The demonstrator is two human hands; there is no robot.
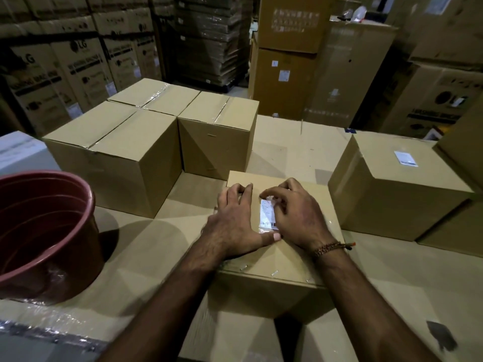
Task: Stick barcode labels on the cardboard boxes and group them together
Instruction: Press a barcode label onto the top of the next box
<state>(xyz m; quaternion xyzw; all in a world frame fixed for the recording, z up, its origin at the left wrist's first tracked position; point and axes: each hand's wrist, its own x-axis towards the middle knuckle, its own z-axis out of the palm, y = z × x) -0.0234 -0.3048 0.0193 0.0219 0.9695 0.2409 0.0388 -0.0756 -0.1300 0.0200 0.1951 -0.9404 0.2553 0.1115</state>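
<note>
while the right hand [295, 212] pinched the barcode label [267, 215] and the left hand [235, 220] thumb pressed its corner onto the cardboard box [285, 259], uneven smoothing risked creases.

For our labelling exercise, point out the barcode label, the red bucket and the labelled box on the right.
barcode label [267, 215], head view, printed face.
red bucket [90, 202], head view, rim.
labelled box [386, 202], head view, front wall.

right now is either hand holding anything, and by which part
The right hand pinches the white barcode label by its top edge, over the small brown cardboard box. The left hand presses its thumb on the label's bottom edge.
</note>
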